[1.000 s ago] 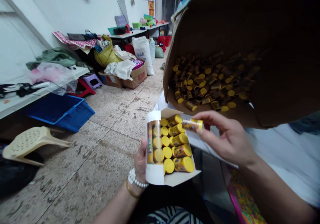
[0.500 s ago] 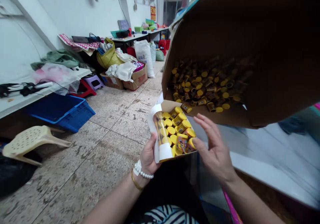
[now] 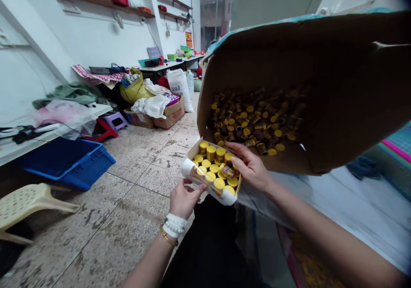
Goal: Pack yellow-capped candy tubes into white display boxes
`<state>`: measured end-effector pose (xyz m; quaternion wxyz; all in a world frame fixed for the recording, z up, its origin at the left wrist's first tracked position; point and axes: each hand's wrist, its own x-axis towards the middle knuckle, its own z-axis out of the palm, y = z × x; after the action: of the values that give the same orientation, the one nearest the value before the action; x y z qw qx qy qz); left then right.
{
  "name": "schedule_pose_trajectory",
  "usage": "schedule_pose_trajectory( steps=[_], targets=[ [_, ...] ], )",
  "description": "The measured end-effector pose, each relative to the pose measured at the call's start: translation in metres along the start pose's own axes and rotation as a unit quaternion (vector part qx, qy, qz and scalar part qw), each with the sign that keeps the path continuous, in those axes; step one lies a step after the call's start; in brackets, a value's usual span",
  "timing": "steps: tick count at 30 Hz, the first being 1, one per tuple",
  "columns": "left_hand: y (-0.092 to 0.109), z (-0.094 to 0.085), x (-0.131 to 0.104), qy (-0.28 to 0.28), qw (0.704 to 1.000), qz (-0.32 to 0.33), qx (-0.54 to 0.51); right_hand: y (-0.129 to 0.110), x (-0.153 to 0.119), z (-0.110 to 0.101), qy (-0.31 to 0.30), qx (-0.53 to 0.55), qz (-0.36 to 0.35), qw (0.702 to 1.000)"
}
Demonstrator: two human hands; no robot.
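Note:
A small display box [image 3: 229, 199] with a white edge and a clear window flap holds rows of little yellow-lidded jars [image 3: 210, 176]. My left hand [image 3: 185, 197] grips its near left side, thumb along the front flap. At the box's far right corner, my right hand [image 3: 252, 168] has thumb and fingers closed around a yellow-lidded jar [image 3: 228, 157]. Most jars stand with lids up, while one with a printed label [image 3: 227, 170] lies tilted on top. Just beyond, a large cardboard carton [image 3: 289, 65] on its side contains many loose jars [image 3: 247, 121], dim toward the back.
The carton rests on a white marbled tabletop [image 3: 337, 206] to my right. On the floor at left are a blue crate [image 3: 86, 164] and a cream plastic stool [image 3: 28, 198]. Cartons with bags [image 3: 170, 112] and a white sack [image 3: 180, 89] line the wall.
The small box has turned, its clear flap now facing me. More jars in it stand upright. My right hand has moved to its far corner; my left has shifted along the edge.

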<state>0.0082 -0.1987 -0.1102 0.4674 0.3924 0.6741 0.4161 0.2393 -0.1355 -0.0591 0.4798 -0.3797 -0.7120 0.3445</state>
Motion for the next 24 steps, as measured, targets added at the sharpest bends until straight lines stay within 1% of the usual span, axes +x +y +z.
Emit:
schedule_pose_trajectory(
  steps=[1,2,3,4,5,6,7,8,9,10,11,13,15,16,17,18,20,21,22,24],
  targets=[
    [0.001,0.000,0.004,0.057,0.997,0.046,0.033,0.003,0.004,-0.006,0.002,-0.021,-0.001,1.000],
    [0.001,0.001,0.005,0.120,0.984,0.113,0.069,0.006,0.006,-0.013,0.017,-0.045,0.004,0.999],
    [0.002,0.001,0.005,0.177,0.958,0.199,0.104,0.009,0.008,-0.019,0.041,-0.074,0.014,0.996],
    [0.003,0.001,0.004,0.219,0.920,0.296,0.137,0.013,0.009,-0.025,0.067,-0.109,0.023,0.992],
    [0.005,0.001,0.002,0.235,0.873,0.394,0.166,0.018,0.010,-0.030,0.082,-0.153,0.024,0.984],
    [0.009,0.000,0.000,0.226,0.827,0.479,0.189,0.024,0.011,-0.035,0.073,-0.211,0.017,0.975],
    [0.013,-0.002,-0.001,0.198,0.784,0.549,0.214,0.030,0.013,-0.038,0.042,-0.272,0.004,0.961],
    [0.019,-0.005,-0.001,0.155,0.748,0.599,0.239,0.036,0.014,-0.039,-0.004,-0.326,-0.007,0.945],
    [0.026,-0.008,0.000,0.107,0.722,0.632,0.261,0.043,0.016,-0.040,-0.051,-0.366,-0.015,0.929],
    [0.034,-0.011,0.002,0.059,0.704,0.651,0.276,0.048,0.018,-0.039,-0.085,-0.390,-0.018,0.917],
    [0.042,-0.015,0.005,0.014,0.694,0.662,0.283,0.053,0.021,-0.038,-0.104,-0.404,-0.014,0.909],
    [0.058,-0.023,0.012,-0.061,0.683,0.671,0.283,0.057,0.026,-0.036,-0.115,-0.414,-0.007,0.903],
    [0.073,-0.029,0.017,-0.124,0.679,0.666,0.282,0.056,0.031,-0.034,-0.136,-0.427,-0.007,0.894],
    [0.081,-0.030,0.018,-0.151,0.685,0.651,0.289,0.054,0.034,-0.034,-0.145,-0.434,-0.006,0.889],
    [0.088,-0.030,0.019,-0.166,0.702,0.624,0.300,0.052,0.036,-0.034,-0.150,-0.441,-0.002,0.885],
    [0.095,-0.028,0.019,-0.171,0.726,0.588,0.313,0.050,0.038,-0.034,-0.150,-0.446,0.003,0.882],
    [0.107,-0.020,0.019,-0.176,0.769,0.510,0.342,0.048,0.042,-0.034,-0.154,-0.444,0.004,0.883],
    [0.112,-0.014,0.020,-0.179,0.780,0.479,0.360,0.048,0.044,-0.034,-0.170,-0.433,-0.010,0.885],
    [0.117,-0.008,0.020,-0.185,0.782,0.458,0.380,0.048,0.047,-0.034,-0.192,-0.418,-0.031,0.887],
    [0.124,0.003,0.022,-0.200,0.771,0.439,0.416,0.050,0.052,-0.034,-0.239,-0.391,-0.073,0.886]
  ],
)
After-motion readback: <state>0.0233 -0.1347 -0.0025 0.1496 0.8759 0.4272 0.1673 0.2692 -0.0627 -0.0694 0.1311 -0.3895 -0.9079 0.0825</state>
